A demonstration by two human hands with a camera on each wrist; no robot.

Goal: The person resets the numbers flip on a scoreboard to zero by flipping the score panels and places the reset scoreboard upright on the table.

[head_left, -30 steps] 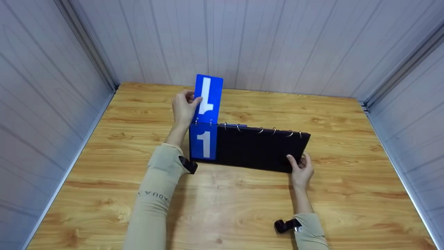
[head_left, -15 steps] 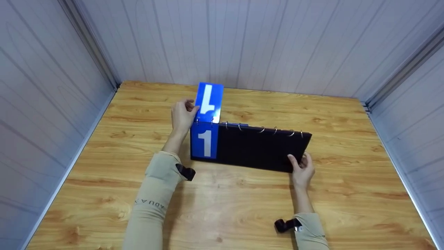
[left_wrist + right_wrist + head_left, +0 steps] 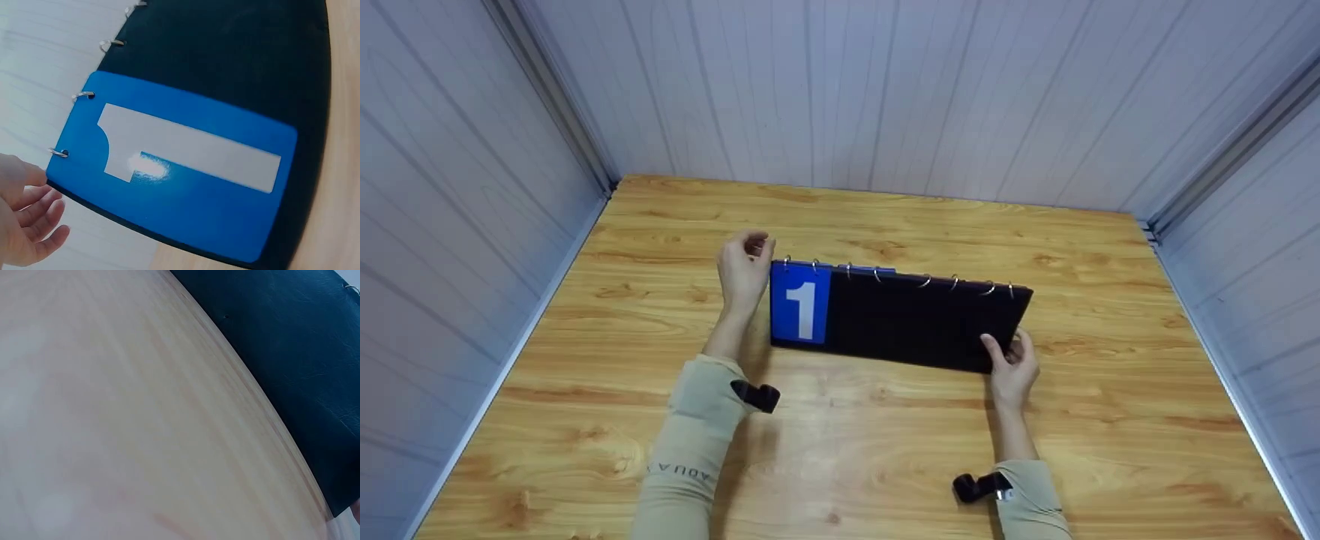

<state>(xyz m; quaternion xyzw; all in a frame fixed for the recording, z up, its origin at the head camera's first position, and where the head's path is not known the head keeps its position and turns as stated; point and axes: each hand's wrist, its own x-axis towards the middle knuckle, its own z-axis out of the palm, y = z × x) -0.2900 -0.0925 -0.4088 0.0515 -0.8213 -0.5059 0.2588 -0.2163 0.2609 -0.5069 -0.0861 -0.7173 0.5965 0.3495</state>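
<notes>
A black flip scoreboard (image 3: pixel 911 319) stands tilted on the table, metal rings along its top edge. One blue number card (image 3: pixel 780 315) with a white 1 hangs flat on its left end. My left hand (image 3: pixel 744 274) is beside the upper left corner, fingers loosely bent and holding nothing; in the left wrist view its thumb tip is right at the card's corner. At the lower right corner my right hand (image 3: pixel 1014 379) grips the board, thumb on the front and fingers behind. Only a sliver of that hand shows in the right wrist view.
The scoreboard rests on a wood-grain table (image 3: pixel 877 450). Pale panelled walls (image 3: pixel 840 97) enclose its back and both sides. A strip of blue (image 3: pixel 866 269) peeks over the board's top edge behind the rings.
The raised blue card with a 1 has gone over the top to the back, out of sight. My left hand has let go of it and moved down; the right hand has stayed put.
</notes>
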